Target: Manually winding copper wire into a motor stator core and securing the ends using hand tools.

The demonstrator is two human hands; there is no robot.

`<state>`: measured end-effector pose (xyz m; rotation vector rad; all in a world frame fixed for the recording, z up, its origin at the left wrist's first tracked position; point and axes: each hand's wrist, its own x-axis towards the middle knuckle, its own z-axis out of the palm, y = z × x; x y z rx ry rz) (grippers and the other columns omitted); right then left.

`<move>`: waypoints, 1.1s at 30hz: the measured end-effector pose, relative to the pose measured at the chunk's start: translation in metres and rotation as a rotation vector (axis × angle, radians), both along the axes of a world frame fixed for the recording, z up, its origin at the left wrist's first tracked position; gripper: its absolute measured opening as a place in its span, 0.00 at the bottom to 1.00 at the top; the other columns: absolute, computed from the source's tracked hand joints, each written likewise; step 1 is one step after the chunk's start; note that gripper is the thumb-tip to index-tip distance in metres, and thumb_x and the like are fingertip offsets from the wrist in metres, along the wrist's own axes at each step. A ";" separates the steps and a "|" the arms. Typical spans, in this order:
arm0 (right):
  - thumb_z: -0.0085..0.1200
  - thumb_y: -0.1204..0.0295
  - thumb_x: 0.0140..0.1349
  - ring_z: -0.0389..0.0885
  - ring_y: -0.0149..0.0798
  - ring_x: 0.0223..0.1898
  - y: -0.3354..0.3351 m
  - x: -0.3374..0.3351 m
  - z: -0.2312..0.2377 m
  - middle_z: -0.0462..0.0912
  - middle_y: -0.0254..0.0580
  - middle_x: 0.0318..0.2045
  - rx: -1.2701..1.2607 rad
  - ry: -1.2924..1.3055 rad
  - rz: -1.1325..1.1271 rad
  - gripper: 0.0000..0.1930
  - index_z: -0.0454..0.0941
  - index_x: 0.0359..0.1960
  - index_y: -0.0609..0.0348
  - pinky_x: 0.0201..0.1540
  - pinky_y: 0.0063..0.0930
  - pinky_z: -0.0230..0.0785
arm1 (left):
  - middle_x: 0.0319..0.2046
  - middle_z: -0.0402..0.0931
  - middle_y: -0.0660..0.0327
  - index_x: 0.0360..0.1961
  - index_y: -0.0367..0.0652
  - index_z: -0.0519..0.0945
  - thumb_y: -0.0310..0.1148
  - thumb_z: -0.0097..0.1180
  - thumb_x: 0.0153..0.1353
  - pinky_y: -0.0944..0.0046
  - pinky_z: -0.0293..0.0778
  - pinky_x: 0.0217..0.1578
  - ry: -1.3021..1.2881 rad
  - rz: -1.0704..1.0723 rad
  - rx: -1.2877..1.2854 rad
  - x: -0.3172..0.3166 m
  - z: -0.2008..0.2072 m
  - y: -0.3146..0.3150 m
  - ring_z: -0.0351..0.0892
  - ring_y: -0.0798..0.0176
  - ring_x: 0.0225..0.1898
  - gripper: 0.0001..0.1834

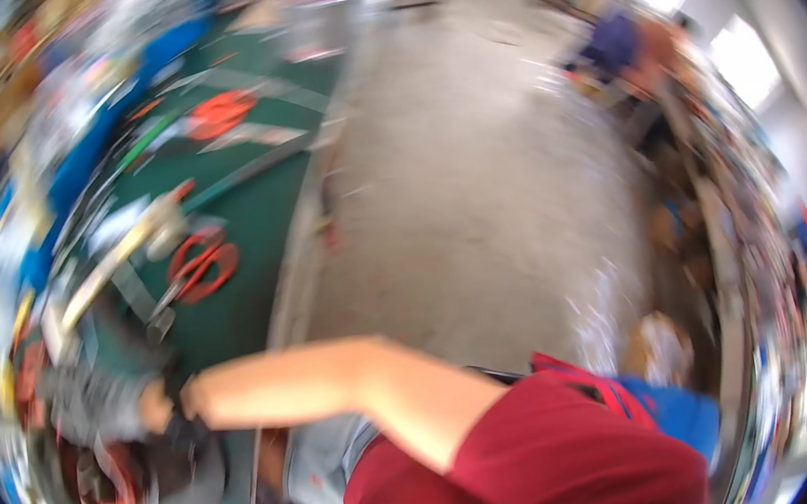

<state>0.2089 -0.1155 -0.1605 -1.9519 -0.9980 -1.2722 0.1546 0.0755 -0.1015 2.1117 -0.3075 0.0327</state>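
Note:
My right arm, in a maroon short sleeve, stretches left over a dark green work table (256,280). The right hand (105,401) wears a grey glove with a dark band at the wrist. It is over the left part of the table, near reddish and dark items (115,484) too blurred to name. Its fingers are smeared by motion, so whether it holds anything is unclear. Red-handled scissors (204,271) lie beyond the hand, beside a pale long-handled tool (118,262). My left hand does not show.
An orange-red round item (222,113) and flat strips (248,175) lie farther along the table. Blue edging (94,154) borders a cluttered pile on the left. Concrete floor (476,183) runs to the right, with clear plastic (598,319) and loaded shelving (726,253) beyond.

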 end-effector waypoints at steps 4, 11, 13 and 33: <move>0.46 0.71 0.54 0.73 0.44 0.33 -0.071 0.009 0.017 0.74 0.44 0.29 -0.100 0.328 0.254 0.05 0.72 0.31 0.56 0.40 0.36 0.65 | 0.49 0.69 0.55 0.57 0.37 0.63 0.34 0.46 0.62 0.64 0.66 0.51 -0.060 -0.157 0.316 0.041 0.024 -0.050 0.69 0.60 0.50 0.22; 0.44 0.75 0.59 0.72 0.40 0.34 -0.050 -0.014 0.008 0.73 0.43 0.31 0.270 0.557 0.551 0.05 0.72 0.33 0.60 0.42 0.32 0.64 | 0.47 0.69 0.53 0.41 0.41 0.75 0.37 0.51 0.59 0.56 0.61 0.55 -0.626 -0.058 0.850 -0.031 0.024 -0.034 0.61 0.50 0.57 0.13; 0.44 0.77 0.58 0.71 0.42 0.37 -0.048 -0.014 0.002 0.73 0.44 0.32 0.249 0.479 0.515 0.05 0.72 0.33 0.61 0.44 0.33 0.64 | 0.54 0.65 0.52 0.38 0.43 0.77 0.40 0.54 0.56 0.53 0.55 0.59 -0.391 0.274 0.717 -0.044 0.018 -0.049 0.54 0.47 0.62 0.14; 0.37 0.74 0.61 0.70 0.37 0.45 -0.047 -0.006 -0.008 0.73 0.43 0.41 0.215 0.539 0.517 0.10 0.71 0.38 0.62 0.54 0.32 0.58 | 0.27 0.75 0.61 0.45 0.33 0.71 0.30 0.50 0.58 0.66 0.74 0.34 -0.192 0.161 0.277 -0.006 0.005 -0.045 0.76 0.70 0.35 0.15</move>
